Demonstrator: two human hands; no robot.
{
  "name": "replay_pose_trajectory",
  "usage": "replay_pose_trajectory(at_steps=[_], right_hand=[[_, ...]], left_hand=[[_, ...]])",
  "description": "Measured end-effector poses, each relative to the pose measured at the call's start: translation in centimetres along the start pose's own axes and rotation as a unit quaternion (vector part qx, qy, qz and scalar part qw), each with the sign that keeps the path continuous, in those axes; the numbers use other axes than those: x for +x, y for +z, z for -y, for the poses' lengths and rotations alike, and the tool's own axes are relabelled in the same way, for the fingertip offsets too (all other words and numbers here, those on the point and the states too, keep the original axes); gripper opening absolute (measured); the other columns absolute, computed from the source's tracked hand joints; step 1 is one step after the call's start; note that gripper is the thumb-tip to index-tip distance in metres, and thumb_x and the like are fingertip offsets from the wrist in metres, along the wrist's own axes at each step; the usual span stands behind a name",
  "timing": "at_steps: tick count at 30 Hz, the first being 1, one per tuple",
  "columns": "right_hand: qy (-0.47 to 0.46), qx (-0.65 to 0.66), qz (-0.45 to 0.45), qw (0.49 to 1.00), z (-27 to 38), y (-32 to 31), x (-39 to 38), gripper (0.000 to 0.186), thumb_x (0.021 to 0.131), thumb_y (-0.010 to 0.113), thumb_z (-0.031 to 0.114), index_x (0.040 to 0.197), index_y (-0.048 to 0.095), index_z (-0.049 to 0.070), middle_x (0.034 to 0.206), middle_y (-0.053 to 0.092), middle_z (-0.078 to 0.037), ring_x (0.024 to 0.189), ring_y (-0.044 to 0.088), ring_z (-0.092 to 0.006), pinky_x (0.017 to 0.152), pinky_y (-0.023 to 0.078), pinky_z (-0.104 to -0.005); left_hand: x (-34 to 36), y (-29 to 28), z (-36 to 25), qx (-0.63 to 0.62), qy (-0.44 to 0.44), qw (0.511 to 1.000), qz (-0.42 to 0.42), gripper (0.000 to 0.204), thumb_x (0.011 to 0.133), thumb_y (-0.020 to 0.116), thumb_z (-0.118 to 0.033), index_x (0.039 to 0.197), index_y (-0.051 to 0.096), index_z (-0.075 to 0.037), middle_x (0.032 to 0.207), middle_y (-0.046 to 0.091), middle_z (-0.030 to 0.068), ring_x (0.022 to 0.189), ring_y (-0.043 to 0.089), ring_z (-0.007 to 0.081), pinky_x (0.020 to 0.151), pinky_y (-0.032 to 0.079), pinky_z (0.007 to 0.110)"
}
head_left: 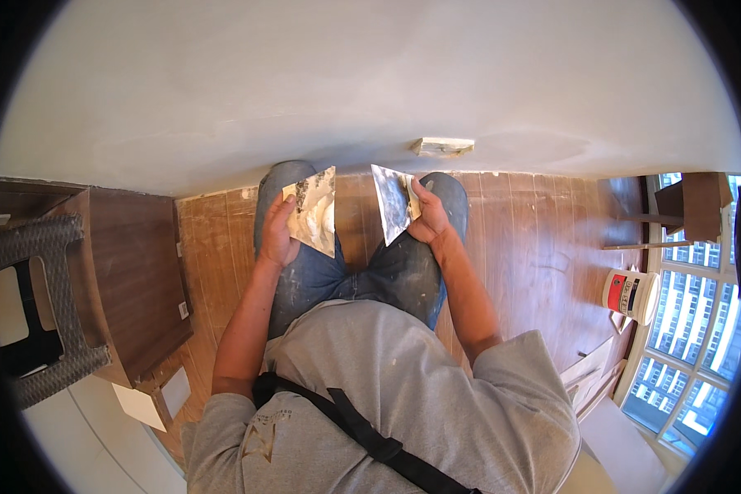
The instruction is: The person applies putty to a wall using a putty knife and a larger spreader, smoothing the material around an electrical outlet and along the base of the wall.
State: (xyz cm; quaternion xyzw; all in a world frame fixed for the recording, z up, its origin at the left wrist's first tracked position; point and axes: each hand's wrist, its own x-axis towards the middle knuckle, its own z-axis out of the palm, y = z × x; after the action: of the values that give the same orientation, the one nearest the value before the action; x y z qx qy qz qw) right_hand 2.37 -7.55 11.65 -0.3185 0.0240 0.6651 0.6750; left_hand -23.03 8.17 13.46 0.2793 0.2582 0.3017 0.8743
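Observation:
My left hand grips a wide flat blade loaded with pale filler paste. My right hand holds a second flat blade, greyish and smeared. The two blades are held apart, side by side, above my knees in blue jeans. In front of me is a smooth white wall. I look straight down over my grey shirt and a black strap.
A small opening or box sits low in the wall. Wood plank floor runs under me. A dark wooden cabinet and a grey woven stool stand to the left. A white tub with a red label and a window are at right.

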Motion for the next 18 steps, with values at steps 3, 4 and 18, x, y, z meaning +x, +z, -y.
replay_pose_trajectory(at_steps=[3, 4, 18], right_hand=[[0.003, 0.008, -0.019, 1.000, 0.3, 0.2, -0.3, 0.043, 0.099, 0.051, 0.036, 0.127, 0.054, 0.004, 0.120, 0.063, -0.010, 0.108, 0.062, -0.0231, 0.098, 0.048, -0.0394], [0.008, -0.005, -0.006, 1.000, 0.3, 0.3, -0.3, 0.043, 0.099, 0.051, 0.036, 0.127, 0.054, 0.004, 0.119, 0.063, -0.010, 0.107, 0.063, -0.0224, 0.096, 0.049, -0.0381], [0.082, -0.217, -0.012, 0.973, -0.2, 0.3, -3.8, 0.033, 0.090, 0.068, 0.017, 0.117, 0.060, 0.001, 0.102, 0.069, -0.006, 0.087, 0.066, -0.0116, 0.078, 0.052, -0.0255]], left_hand=[[0.0, 0.2, 0.0, 0.000, -0.004, 1.000, -0.005, 0.030, 0.098, 0.047, -0.017, 0.122, 0.055, -0.001, 0.115, 0.065, 0.0112, 0.102, 0.065, 0.0206, 0.090, 0.051, 0.034], [0.0, 0.2, -0.1, 0.000, -0.008, 1.000, -0.004, 0.030, 0.098, 0.047, -0.017, 0.122, 0.055, -0.001, 0.115, 0.065, 0.0115, 0.102, 0.065, 0.0211, 0.091, 0.051, 0.034], [-0.6, -2.1, -0.2, -0.041, -0.020, 0.999, -0.021, 0.035, 0.100, 0.042, -0.020, 0.128, 0.050, -0.001, 0.119, 0.062, 0.0136, 0.108, 0.062, 0.0257, 0.095, 0.048, 0.038]])
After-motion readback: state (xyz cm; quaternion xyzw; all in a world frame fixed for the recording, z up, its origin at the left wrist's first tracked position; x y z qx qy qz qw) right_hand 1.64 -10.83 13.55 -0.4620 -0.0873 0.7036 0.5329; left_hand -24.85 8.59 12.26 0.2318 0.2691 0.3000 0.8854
